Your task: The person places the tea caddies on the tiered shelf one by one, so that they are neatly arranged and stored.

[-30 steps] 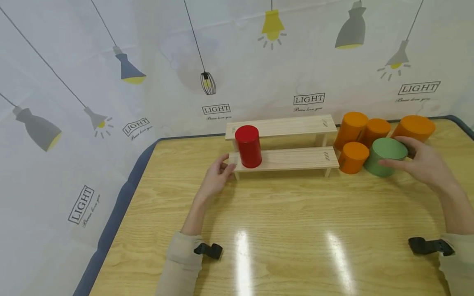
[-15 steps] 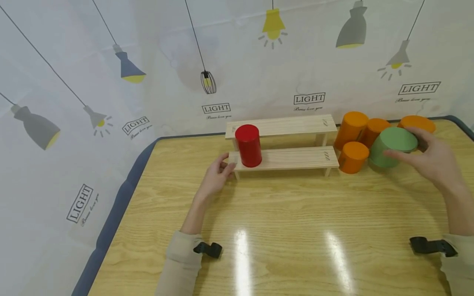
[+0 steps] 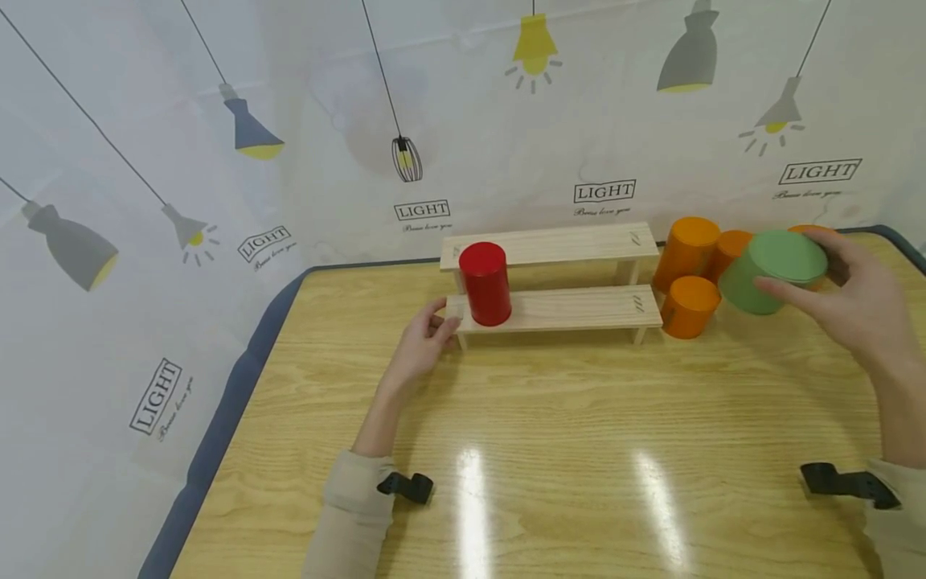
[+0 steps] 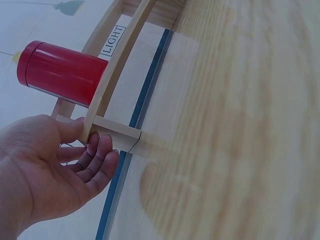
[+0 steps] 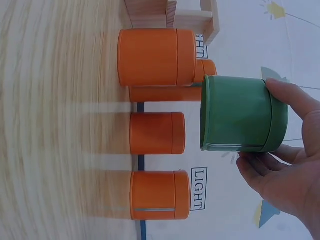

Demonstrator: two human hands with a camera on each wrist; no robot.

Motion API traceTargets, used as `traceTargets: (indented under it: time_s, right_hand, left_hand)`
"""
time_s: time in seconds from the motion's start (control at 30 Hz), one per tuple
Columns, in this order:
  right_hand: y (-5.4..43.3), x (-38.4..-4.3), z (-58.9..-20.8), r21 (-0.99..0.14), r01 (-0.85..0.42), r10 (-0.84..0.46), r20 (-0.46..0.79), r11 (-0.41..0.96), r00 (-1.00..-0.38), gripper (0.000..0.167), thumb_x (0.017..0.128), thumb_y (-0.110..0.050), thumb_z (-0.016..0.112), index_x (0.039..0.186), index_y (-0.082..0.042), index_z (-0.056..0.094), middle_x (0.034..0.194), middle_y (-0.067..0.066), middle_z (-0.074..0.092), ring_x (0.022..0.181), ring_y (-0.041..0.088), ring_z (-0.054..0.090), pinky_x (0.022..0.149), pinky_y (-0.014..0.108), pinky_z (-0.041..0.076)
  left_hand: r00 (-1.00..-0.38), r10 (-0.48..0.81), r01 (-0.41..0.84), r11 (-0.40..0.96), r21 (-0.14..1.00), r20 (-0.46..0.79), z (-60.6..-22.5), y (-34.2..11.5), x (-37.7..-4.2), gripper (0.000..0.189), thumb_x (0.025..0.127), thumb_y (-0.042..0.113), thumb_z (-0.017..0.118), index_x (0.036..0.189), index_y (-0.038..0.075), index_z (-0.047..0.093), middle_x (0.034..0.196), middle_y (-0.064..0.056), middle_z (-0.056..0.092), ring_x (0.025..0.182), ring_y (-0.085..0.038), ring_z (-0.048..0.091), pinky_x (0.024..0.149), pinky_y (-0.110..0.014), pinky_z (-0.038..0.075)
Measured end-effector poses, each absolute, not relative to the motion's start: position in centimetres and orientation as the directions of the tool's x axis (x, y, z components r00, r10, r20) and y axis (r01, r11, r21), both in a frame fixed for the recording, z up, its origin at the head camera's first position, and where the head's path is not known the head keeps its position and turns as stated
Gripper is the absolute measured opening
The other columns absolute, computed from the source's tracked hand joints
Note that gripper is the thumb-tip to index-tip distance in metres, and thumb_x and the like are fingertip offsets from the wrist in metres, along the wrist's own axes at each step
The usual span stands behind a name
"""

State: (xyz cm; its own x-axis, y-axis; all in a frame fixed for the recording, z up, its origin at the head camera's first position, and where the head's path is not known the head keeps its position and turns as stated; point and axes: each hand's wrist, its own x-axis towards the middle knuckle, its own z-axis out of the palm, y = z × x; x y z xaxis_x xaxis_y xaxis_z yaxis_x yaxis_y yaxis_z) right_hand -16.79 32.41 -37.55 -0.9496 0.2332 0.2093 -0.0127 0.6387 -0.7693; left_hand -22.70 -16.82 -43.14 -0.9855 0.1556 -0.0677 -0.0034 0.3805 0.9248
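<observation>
My right hand (image 3: 864,305) grips a green canister (image 3: 760,281) near its lid end, thumb on one side and fingers on the other. The right wrist view shows the green canister (image 5: 237,114) raised off the table, its base pointing away from the palm. With its thumb and fingers my left hand (image 3: 422,342) pinches the left end of the front wooden shelf (image 3: 579,310). On that end stands a red canister (image 3: 486,285), upright. In the left wrist view the thumb lies against the board (image 4: 112,70) and the other fingers curl by its leg.
Behind the front shelf rises a taller wooden shelf (image 3: 557,244). Several orange canisters stand right of the shelves, including a short front one (image 3: 690,307) and a tall one (image 3: 687,249). A curtain (image 3: 470,96) printed with lamps hangs beyond the table edge.
My right hand has lifted the green canister off the table, upward and slightly right, and it now overlaps the orange canisters behind. My left hand stays at the shelf end.
</observation>
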Motion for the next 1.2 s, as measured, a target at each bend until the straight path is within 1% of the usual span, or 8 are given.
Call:
traceTargets:
  time_s: [0.23,0.33,0.53,0.73,0.83,0.97,1.13,1.2]
  right_hand:
    - [31.1,-16.9,-37.1,-0.755,-0.058,0.19,0.238,0.653,-0.953,0.083,0.09,-0.033,0.079,0.157,-0.011,0.036,0.148,0.019,0.045,0.112,-0.003,0.045,0.079,0.003,0.033]
    - [30.2,-16.9,-37.0,-0.751,-0.056,0.179,0.229,0.658,-0.957,0.085,0.089,-0.035,0.08,0.157,-0.011,0.036,0.148,0.022,0.045,0.114,0.002,0.046,0.08,0.006,0.034]
    - [28.4,-17.1,-37.0,-0.753,-0.06,0.15,0.208,0.655,-0.967,0.084,0.084,-0.036,0.084,0.154,-0.013,0.042,0.143,0.017,0.048,0.122,0.025,0.047,0.081,0.011,0.035]
    - [26.9,-17.2,-37.3,-0.768,-0.132,0.095,0.243,0.627,-0.965,0.078,0.081,-0.03,0.088,0.147,-0.012,0.05,0.133,0.005,0.052,0.108,0.002,0.047,0.079,0.012,0.037]
    - [26.1,-17.3,-37.4,-0.762,-0.159,0.074,0.261,0.628,-0.963,0.077,0.08,-0.028,0.089,0.146,-0.012,0.051,0.129,0.003,0.053,0.103,-0.001,0.046,0.079,0.016,0.037]
    - [24.8,-17.7,-37.3,-0.761,-0.188,0.036,0.266,0.621,-0.963,0.077,0.081,-0.026,0.088,0.147,-0.012,0.05,0.133,0.006,0.053,0.11,0.009,0.049,0.082,0.017,0.037]
    - [23.0,-18.4,-37.2,-0.762,-0.219,-0.006,0.272,0.609,-0.962,0.079,0.08,-0.026,0.089,0.146,-0.009,0.05,0.137,0.013,0.054,0.121,0.032,0.051,0.088,0.023,0.039]
    - [22.2,-18.7,-37.2,-0.761,-0.232,-0.021,0.276,0.605,-0.961,0.08,0.079,-0.025,0.09,0.146,-0.007,0.05,0.136,0.016,0.055,0.12,0.035,0.052,0.087,0.024,0.039]
  left_hand:
    - [-0.985,0.159,0.003,0.393,0.92,-0.064,-43.1,-16.8,-22.7,0.054,0.106,0.02,0.057,0.153,0.001,0.038,0.106,-0.016,0.058,0.094,-0.027,0.063,0.087,-0.039,0.055]
    - [-0.985,0.162,0.009,0.396,0.918,-0.061,-43.2,-16.9,-22.7,0.055,0.106,0.02,0.057,0.153,0.001,0.037,0.106,-0.016,0.058,0.094,-0.027,0.063,0.087,-0.038,0.055]
    - [-0.985,0.165,0.012,0.398,0.917,-0.059,-43.1,-16.9,-22.7,0.054,0.106,0.02,0.056,0.153,0.001,0.038,0.106,-0.016,0.058,0.095,-0.028,0.064,0.087,-0.039,0.055]
    - [-0.984,0.169,0.023,0.399,0.917,-0.049,-43.1,-16.9,-22.7,0.054,0.106,0.02,0.056,0.153,0.001,0.038,0.105,-0.017,0.059,0.095,-0.03,0.065,0.086,-0.04,0.055]
    - [-0.984,0.174,0.026,0.393,0.919,-0.046,-43.1,-16.9,-22.6,0.053,0.106,0.02,0.055,0.153,0.0,0.037,0.106,-0.017,0.059,0.095,-0.03,0.065,0.086,-0.04,0.055]
    - [-0.984,0.175,0.027,0.385,0.923,-0.045,-43.0,-16.9,-22.6,0.054,0.106,0.019,0.055,0.153,0.0,0.037,0.106,-0.017,0.059,0.094,-0.029,0.065,0.086,-0.038,0.055]
    - [-0.984,0.174,0.026,0.373,0.927,-0.042,-43.1,-16.9,-22.6,0.054,0.106,0.019,0.056,0.153,-0.001,0.037,0.106,-0.017,0.059,0.093,-0.029,0.065,0.086,-0.038,0.055]
    - [-0.984,0.174,0.032,0.371,0.928,-0.036,-43.1,-16.9,-22.6,0.054,0.106,0.018,0.056,0.152,-0.002,0.037,0.105,-0.016,0.059,0.092,-0.027,0.065,0.085,-0.037,0.055]
